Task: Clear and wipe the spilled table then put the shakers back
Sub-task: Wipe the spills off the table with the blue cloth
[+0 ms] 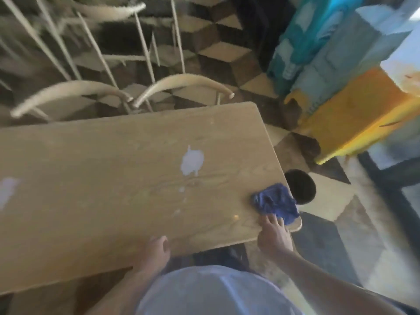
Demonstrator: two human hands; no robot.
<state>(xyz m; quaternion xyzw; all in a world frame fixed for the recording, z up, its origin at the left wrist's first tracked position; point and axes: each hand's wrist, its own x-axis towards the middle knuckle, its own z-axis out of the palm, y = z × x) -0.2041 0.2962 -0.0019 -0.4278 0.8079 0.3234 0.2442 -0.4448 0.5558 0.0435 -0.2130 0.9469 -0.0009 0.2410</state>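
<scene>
A wooden table (102, 178) fills the middle of the blurred view. A white spill (192, 161) lies on it, with small drops trailing toward me, and another pale patch (6, 189) sits at the left edge. A crumpled blue cloth (275, 202) rests on the table's right corner. My right hand (272, 235) is spread open just below the cloth, fingertips touching its near edge. My left hand (154, 251) rests on the near table edge with fingers loosely curled, holding nothing. No shakers are in view.
Two pale curved-back chairs (181, 83) stand at the far side of the table, more behind them. A dark round stool (302, 186) sits off the right corner. A yellow and blue counter (354, 110) is at the right. The floor is checkered.
</scene>
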